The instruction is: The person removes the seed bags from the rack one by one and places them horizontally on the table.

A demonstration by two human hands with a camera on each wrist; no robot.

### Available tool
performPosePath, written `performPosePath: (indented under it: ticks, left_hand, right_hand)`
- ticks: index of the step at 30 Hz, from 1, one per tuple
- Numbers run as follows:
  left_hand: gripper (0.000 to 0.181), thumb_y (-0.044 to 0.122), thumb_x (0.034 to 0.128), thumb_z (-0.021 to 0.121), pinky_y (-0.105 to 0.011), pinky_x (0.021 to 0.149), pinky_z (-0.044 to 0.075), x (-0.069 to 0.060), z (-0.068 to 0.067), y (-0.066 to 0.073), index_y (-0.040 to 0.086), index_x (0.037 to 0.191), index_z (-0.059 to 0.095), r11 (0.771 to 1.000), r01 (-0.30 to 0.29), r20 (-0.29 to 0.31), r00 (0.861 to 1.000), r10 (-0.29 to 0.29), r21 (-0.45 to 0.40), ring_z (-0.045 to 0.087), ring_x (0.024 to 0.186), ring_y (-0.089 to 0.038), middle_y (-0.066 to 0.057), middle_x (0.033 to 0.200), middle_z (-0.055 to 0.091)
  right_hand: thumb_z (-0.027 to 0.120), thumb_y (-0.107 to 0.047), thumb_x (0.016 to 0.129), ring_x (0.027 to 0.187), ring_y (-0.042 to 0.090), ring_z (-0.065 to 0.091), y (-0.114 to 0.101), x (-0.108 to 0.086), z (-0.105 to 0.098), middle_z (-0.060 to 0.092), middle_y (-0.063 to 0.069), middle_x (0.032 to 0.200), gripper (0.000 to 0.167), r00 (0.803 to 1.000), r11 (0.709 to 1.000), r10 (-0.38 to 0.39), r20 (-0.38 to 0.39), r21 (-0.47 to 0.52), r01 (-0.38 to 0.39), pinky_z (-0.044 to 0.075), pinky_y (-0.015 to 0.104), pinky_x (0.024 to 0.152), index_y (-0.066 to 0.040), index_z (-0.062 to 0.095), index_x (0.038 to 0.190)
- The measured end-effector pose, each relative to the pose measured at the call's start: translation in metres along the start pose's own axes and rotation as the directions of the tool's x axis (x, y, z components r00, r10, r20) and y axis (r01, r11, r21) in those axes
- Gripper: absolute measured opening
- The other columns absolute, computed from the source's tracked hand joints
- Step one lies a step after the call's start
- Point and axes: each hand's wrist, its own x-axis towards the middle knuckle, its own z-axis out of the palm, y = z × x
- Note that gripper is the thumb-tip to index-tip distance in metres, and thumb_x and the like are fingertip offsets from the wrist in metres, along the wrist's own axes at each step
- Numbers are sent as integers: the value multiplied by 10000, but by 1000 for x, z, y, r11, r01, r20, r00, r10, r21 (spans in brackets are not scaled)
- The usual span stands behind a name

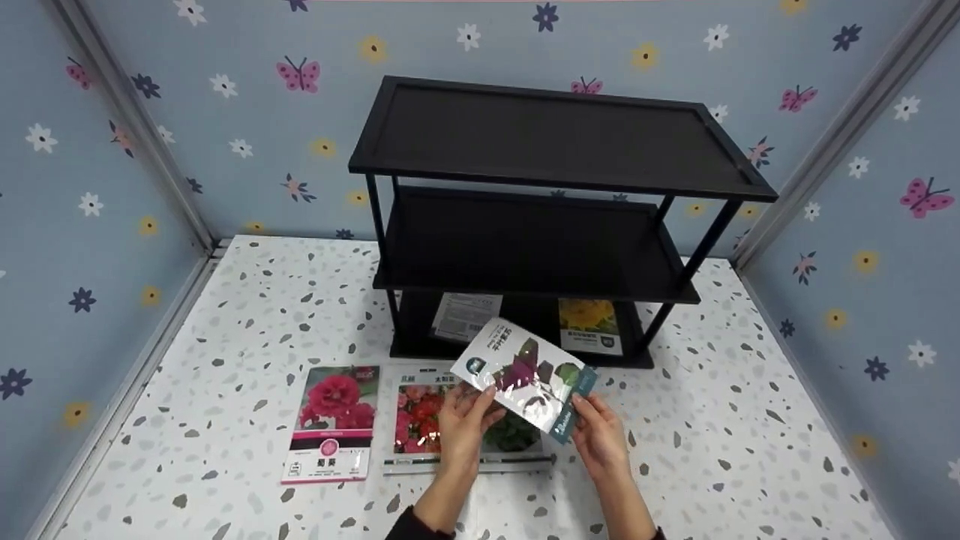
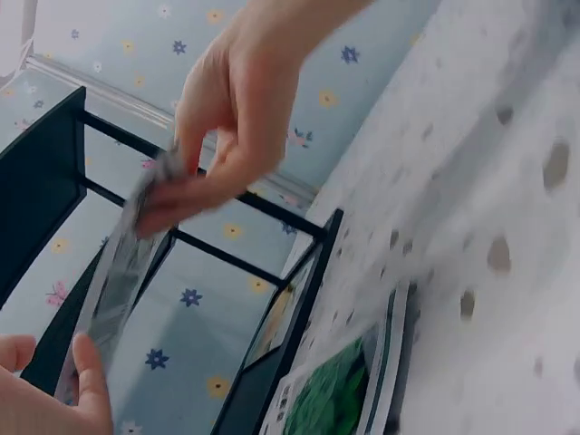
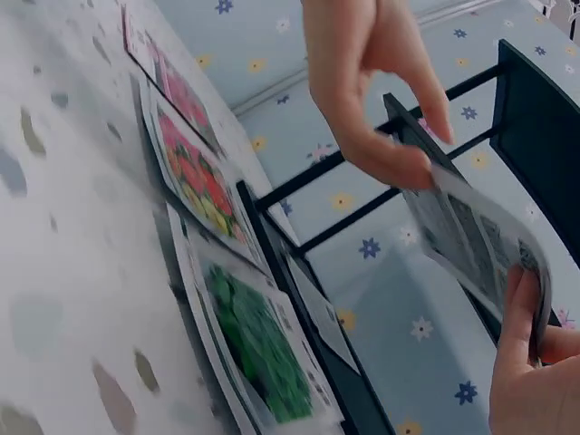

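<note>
Purple-leaf packet (image 1: 525,375) tilted above the speckled table (image 1: 720,427) — left grip (image 1: 460,431) and right grip (image 1: 602,439) both pinching it.

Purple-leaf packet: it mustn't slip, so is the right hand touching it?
Touching: in the head view, the right hand has its thumb on the packet.

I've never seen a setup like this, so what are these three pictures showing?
There's no robot, just a person's left hand and right hand. One picture comes from a head camera looking down; the two tilted ones come from cameras on each wrist. Both hands hold a white packet picturing purple leaves. On the table lie a pink-flower packet, a red-flower packet and a green-leaf packet, in front of a black shelf. A grey packet and a yellow-flower packet lie on its bottom tier.
</note>
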Motion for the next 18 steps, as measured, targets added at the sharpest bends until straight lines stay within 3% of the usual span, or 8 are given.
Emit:
performPosePath:
  ticks: [3, 8, 13, 18]
  left_hand:
    - [610, 145, 807, 651, -332, 690, 511, -4, 8, -2, -165, 1201, 304, 1000, -1, -38, 999, 1, 10, 559, 799, -178, -153, 915, 552]
    - [379, 68, 829, 601, -288, 639, 500, -8, 16, -6, -152, 1076, 417, 997, -23, -44, 999, 26, 74, 551, 748, -144, -121, 859, 564]
    - [241, -25, 825, 567, -272, 599, 489, -9, 17, -5, -137, 1015, 470, 991, 5, -112, 994, 10, 132, 553, 696, -139, -131, 843, 579]
    - [246, -36, 807, 587, -305, 608, 504, -6, 10, 3, -140, 1009, 493, 976, 19, -98, 995, 2, 215, 586, 723, -169, -163, 857, 604]
  right_hand:
    - [435, 6, 913, 774, 140, 594, 10, -2, 9, 598, 81, 877, 221, 999, 998, -14, -43, 58, 17, 502, 250, 677, 73, 414, 1122]
    - [422, 6, 917, 813, 147, 604, 22, -6, 21, 608, 90, 897, 356, 995, 995, -29, -94, 92, 38, 500, 253, 715, 133, 316, 1232]
    - [402, 4, 924, 867, 156, 598, 27, -10, 25, 606, 93, 937, 410, 997, 997, -28, -65, 65, 32, 493, 266, 741, 148, 250, 1277]
    - [455, -33, 909, 809, 157, 601, 18, -11, 17, 610, 75, 891, 317, 999, 999, 30, 12, -25, -30, 500, 279, 696, 101, 367, 1183]
